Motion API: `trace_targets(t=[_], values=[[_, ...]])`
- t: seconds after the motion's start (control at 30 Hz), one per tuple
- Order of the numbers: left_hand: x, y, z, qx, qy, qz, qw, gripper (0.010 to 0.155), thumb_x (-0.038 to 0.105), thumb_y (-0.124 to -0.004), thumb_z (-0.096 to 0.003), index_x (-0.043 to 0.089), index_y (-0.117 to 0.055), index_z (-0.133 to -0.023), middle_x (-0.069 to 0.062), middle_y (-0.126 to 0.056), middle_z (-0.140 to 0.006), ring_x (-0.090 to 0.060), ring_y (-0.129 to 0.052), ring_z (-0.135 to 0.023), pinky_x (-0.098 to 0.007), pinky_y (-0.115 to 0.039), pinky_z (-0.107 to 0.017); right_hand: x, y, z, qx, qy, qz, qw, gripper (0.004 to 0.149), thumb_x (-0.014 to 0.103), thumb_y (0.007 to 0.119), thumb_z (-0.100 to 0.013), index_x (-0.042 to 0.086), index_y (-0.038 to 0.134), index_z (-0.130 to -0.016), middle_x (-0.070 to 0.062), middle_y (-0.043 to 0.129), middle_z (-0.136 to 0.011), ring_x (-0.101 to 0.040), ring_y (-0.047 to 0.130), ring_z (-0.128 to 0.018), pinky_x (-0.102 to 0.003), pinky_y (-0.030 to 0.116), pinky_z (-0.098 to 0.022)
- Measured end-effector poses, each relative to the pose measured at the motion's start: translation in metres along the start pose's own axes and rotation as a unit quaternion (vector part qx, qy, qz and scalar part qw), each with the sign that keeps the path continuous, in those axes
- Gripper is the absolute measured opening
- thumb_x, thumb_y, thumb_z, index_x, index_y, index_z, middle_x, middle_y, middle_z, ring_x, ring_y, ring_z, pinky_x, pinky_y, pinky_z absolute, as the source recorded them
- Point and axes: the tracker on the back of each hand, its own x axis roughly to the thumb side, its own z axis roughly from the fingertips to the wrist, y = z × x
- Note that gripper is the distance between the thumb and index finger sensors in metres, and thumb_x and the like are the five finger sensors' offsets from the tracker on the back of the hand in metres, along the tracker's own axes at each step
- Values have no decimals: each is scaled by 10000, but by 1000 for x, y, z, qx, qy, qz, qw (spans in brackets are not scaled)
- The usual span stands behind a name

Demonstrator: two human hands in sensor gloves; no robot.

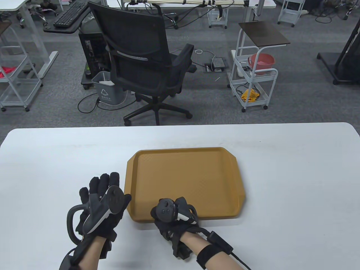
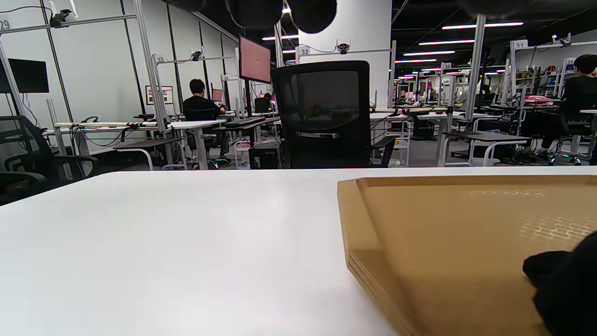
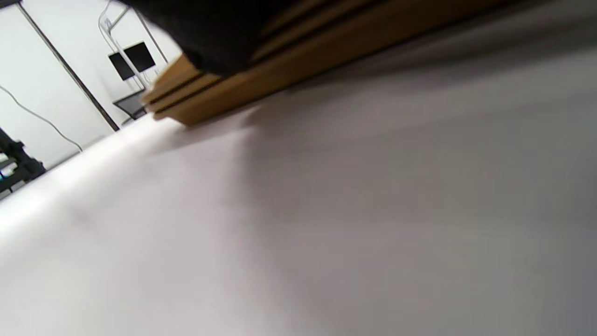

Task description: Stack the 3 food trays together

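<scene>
A stack of brown food trays (image 1: 185, 180) lies flat on the white table (image 1: 281, 174), near the middle front. In the right wrist view its edge (image 3: 224, 93) shows three layers nested together. My left hand (image 1: 114, 188) is open with the fingers spread, just left of the stack's near left corner and not holding it. My right hand (image 1: 173, 210) sits curled at the stack's near rim and holds it; its glove shows over the tray in the left wrist view (image 2: 559, 284). The stack also shows in the left wrist view (image 2: 443, 242).
A black office chair (image 1: 140, 56) stands beyond the table's far edge, with a grey bin (image 1: 108, 90) and a white cart (image 1: 253, 81) on the floor. The table surface stretches bare to the left (image 1: 42, 168) and right of the stack.
</scene>
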Motion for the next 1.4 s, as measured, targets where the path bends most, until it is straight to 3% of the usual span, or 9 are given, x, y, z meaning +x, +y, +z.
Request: trace_targets(t=[0.2,0.37,0.53,0.7,1.0,1.4], values=[[1,-1,0,6,-4,1,1000,819,700,-543,-473,390,-210,-1154,41,-326,-1274,-336,-391,-1218,-633,-381,-854,-17,-24,8,13,-16,-57,998,540,381,667,-560,191,531,-1047,-201,508,-1061,-448,326,-1061,-579,322,-714],[2,-1,0,22,-10,7,1000,815,699,-547,-473,394,-217,-1153,50,-323,-1273,-330,-383,-1221,-632,-377,-856,-33,-74,39,-51,7,-15,999,626,409,663,-562,164,442,-1095,-229,415,-1107,-478,261,-1055,-597,295,-711],[5,-1,2,40,-18,12,999,816,702,-552,-471,404,-215,-1151,62,-299,-1276,-323,-360,-1226,-632,-367,-858,-49,-134,86,-141,35,67,987,673,438,655,-563,156,387,-1113,-236,363,-1131,-487,244,-1056,-601,292,-713],[9,-1,1,56,-31,16,998,816,707,-559,-468,407,-225,-1150,73,-281,-1277,-319,-338,-1229,-628,-357,-858,-61,-168,128,-182,65,91,977,726,464,646,-570,146,310,-1129,-253,293,-1150,-502,206,-1054,-611,275,-716],[12,1,-2,71,-31,22,997,829,718,-564,-465,417,-211,-1152,75,-233,-1281,-327,-282,-1230,-632,-319,-855,-79,-186,170,-266,91,104,954,765,493,644,-569,144,270,-1138,-260,243,-1168,-514,186,-1056,-626,263,-717],[7,3,-4,70,-18,36,997,825,715,-558,-471,416,-203,-1153,65,-227,-1281,-340,-272,-1227,-638,-320,-854,-84,-193,180,-269,104,108,951,757,503,635,-569,153,283,-1140,-252,232,-1173,-517,173,-1056,-640,262,-714]])
